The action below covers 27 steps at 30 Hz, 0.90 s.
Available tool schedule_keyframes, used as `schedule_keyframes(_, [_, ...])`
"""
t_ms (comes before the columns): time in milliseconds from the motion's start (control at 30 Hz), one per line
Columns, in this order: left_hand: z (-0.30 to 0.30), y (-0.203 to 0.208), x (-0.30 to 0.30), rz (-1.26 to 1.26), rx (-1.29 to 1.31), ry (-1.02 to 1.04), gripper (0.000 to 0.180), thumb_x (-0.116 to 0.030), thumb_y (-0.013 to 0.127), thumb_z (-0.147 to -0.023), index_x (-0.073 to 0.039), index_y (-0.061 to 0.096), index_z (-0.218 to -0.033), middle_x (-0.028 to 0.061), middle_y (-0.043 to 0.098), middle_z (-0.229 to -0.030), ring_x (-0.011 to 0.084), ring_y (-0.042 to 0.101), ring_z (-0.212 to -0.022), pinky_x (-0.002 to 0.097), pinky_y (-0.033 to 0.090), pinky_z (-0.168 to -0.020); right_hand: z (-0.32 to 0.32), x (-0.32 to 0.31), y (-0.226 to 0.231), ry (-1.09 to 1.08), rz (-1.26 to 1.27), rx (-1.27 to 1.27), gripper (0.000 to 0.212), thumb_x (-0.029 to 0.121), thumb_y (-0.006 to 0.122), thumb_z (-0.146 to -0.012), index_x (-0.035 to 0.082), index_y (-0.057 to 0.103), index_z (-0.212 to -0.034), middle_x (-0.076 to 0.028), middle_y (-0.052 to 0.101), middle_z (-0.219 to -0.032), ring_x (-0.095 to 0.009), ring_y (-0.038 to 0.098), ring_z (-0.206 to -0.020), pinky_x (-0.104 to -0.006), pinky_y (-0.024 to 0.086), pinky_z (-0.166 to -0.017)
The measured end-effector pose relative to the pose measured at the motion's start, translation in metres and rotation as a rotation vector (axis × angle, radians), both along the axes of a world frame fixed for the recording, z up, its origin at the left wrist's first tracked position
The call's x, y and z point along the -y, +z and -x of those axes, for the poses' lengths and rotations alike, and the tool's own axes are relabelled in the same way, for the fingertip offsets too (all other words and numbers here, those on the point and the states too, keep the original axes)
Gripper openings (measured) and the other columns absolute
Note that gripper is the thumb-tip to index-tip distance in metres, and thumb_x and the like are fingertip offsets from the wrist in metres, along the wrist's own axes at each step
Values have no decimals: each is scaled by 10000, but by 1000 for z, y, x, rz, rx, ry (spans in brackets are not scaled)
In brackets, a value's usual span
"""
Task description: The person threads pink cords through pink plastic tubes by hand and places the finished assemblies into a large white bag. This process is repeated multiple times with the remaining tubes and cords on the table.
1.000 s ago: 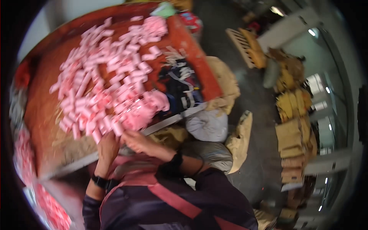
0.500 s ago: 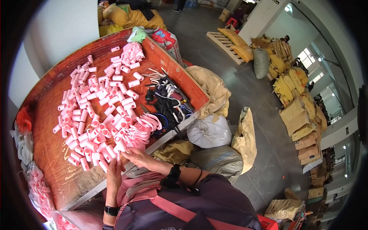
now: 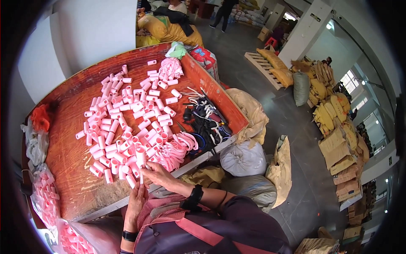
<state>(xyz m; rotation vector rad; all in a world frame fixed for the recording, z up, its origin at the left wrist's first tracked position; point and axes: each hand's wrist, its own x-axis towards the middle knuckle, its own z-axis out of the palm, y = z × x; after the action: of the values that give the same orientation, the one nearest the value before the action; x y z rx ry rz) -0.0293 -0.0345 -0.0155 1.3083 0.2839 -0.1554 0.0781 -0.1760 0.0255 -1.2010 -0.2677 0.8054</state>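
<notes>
Two tight pinches — left hand (image 3: 137, 199) on pale cord (image 3: 141, 179), right hand (image 3: 160, 175) on a pink tube (image 3: 141, 157)

Tubes (image 3: 141, 156) smooth plastic; table (image 3: 69, 173) scuffed, glossy wood.

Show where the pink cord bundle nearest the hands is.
In the head view, the pink cord bundle lies near the wooden table's front edge, just beyond the right hand, pink tubes to its left, dark cords to its upper right.

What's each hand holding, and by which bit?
The right hand seems to hold a pink tube by its lower end, the left hand a pale strip low down.
</notes>
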Motion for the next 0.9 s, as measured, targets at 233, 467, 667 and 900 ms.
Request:
schedule_keyframes(233, [1, 9, -15, -49, 112, 125, 273, -275, 420, -1013, -57, 570, -946, -4, 528, -697, 98, 495, -638, 242, 398, -612, -9, -2, -5, -7, 131, 247, 179, 250, 529, -965, 77, 571, -984, 34, 450, -622, -57, 406, -489, -227, 277, -428])
schedule_keyframes(467, [-2, 13, -43, 410, 214, 577, 255, -268, 470, -962, -47, 593, -928, 31, 596, -818, 131, 564, -769, 294, 448, -742, 9, -4, -12, 167, 430, 1048, 199, 223, 505, -932, 28, 544, -931, -182, 577, -744, -379, 603, -731, -446, 472, -623])
schedule_keyframes(667, [4, 36, -26, 266, 177, 500, 246, -251, 466, -941, -48, 605, -952, 49, 607, -874, 140, 565, -863, 305, 439, -797, 25, -13, -18, 295, 514, 1133, 264, 295, 455, -964, 41, 525, -940, -172, 592, -764, -381, 600, -768, -465, 455, -647])
schedule_keyframes(900, [7, 38, -34, 143, 213, 572, 262, -263, 470, -928, -38, 604, -925, 43, 603, -895, 128, 543, -889, 286, 423, -779, 27, -6, -3, 290, 489, 1038, 256, 295, 471, -956, 47, 523, -922, -181, 595, -780, -381, 603, -755, -474, 454, -640])
